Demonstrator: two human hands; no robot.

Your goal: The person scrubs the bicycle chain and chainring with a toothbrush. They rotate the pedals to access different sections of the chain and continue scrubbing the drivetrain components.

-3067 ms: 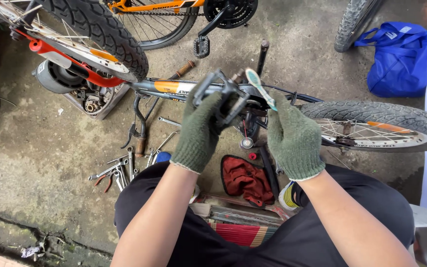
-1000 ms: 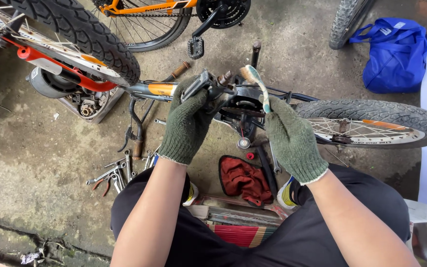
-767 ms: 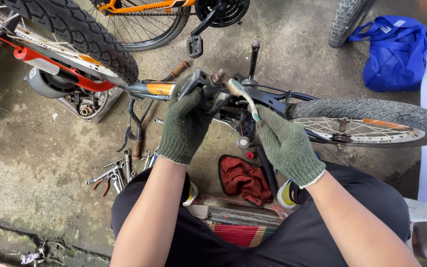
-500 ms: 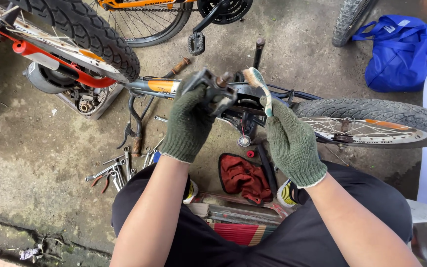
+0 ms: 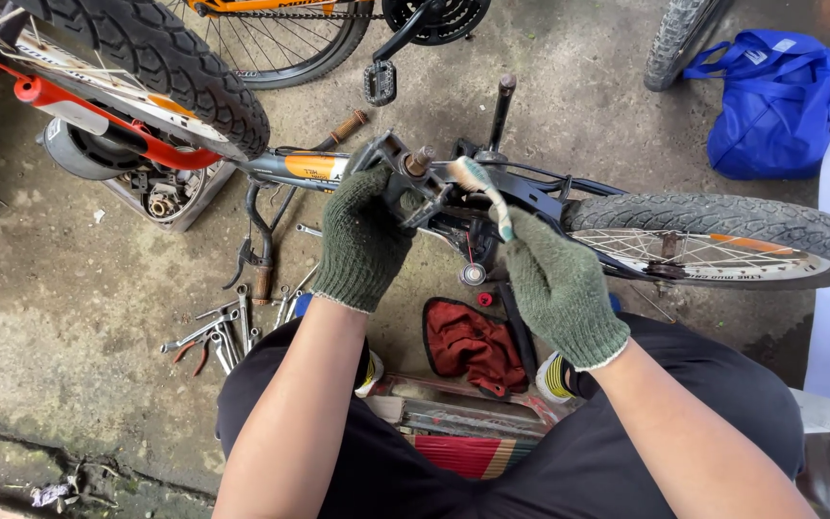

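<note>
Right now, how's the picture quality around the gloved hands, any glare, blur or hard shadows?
Head view: soft, even daylight, with no glare or hard shadows on the concrete floor. The left hand on the pedal and the right hand holding the toothbrush are sharp. Wide-angle bending shows at the edges, and the tyre curves slightly.

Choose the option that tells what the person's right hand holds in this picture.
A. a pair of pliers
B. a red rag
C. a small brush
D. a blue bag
C: the gloved right hand grips a small brush, its bristled head up against the pedal that the left hand holds.
</note>
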